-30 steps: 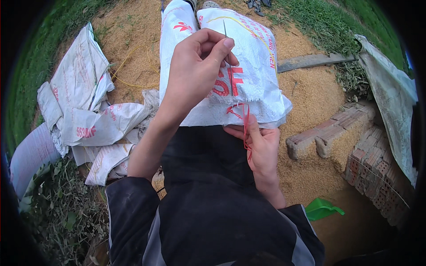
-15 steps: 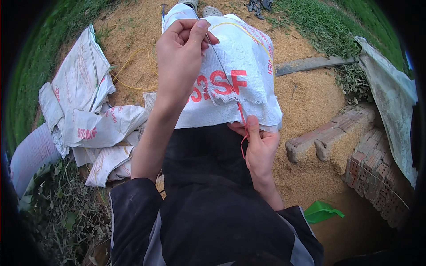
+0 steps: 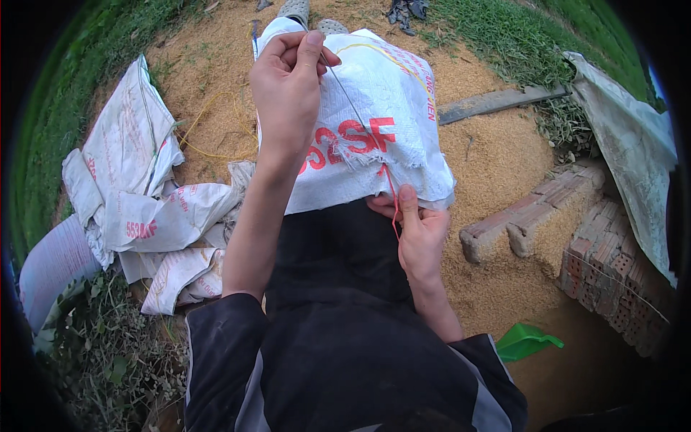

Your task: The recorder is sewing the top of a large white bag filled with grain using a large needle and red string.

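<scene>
A white woven sack (image 3: 414,162) with red print and a frayed edge lies across my lap. My left hand (image 3: 291,93), raised over the sack's far part, pinches a long thin dark needle (image 3: 345,91) between thumb and fingers. The needle slants down to the sack's frayed flap; its lower tip cannot be made out. Red string (image 3: 392,189) comes out at the frayed flap and hangs past the near edge. My right hand (image 3: 423,234) grips that near edge, thumb on top and fingers underneath, beside the string.
Folded white sacks (image 3: 173,219) are piled at the left, near yellow string (image 3: 198,129). Grain-like husks (image 3: 504,155) cover the ground. To the right are a wooden plank (image 3: 497,104), bricks (image 3: 597,266), a grey tarp (image 3: 626,137) and a green plastic object (image 3: 529,342).
The view has shifted slightly. Both hands keep nearly the same places on and above the sack, the left still pinching the needle and the right still gripping the edge.
</scene>
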`<state>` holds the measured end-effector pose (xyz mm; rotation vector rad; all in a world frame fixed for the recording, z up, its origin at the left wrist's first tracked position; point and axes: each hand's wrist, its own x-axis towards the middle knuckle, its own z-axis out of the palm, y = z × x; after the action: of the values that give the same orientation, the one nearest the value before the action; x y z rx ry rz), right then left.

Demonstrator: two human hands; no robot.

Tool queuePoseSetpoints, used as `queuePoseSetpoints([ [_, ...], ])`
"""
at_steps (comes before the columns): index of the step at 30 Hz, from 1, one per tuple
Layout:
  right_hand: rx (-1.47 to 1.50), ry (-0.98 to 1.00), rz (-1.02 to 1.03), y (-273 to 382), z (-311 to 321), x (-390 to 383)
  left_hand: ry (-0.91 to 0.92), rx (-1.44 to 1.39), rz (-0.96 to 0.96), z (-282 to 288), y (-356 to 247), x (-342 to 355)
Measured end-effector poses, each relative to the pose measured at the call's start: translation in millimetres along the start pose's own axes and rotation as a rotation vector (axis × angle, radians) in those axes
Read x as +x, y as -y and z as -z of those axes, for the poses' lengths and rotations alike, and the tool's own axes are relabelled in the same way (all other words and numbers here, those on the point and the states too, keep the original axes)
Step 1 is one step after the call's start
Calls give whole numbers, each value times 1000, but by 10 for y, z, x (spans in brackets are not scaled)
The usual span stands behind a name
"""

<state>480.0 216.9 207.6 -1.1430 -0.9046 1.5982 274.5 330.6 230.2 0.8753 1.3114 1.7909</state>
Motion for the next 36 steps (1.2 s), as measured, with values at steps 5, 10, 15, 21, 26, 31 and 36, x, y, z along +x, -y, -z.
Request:
queuePoseSetpoints([
  [5, 53, -24, -32, 66, 2, 12, 64, 38, -30, -36, -73, 14],
  [10, -426, 302, -391, 505, 420, -64, 192, 60, 29, 5, -300, -74],
  [15, -819, 141, -41, 1055, 367, -52, 254, 43, 49, 74, -345, -160],
  [21, -877, 271, 589, 975, -217, 473, 178, 1, -20, 80, -424, -262],
  [26, -901, 618, 445, 714, -261, 663, 178, 7, -49, 56, -426, -275],
  [31, -621, 670, 153, 706, -318, 640, 232, -5, 11, 95, -395, -363],
  [36, -537, 535, 104, 594, -314, 688, 182, 346, -98, 282, -330, -736],
])
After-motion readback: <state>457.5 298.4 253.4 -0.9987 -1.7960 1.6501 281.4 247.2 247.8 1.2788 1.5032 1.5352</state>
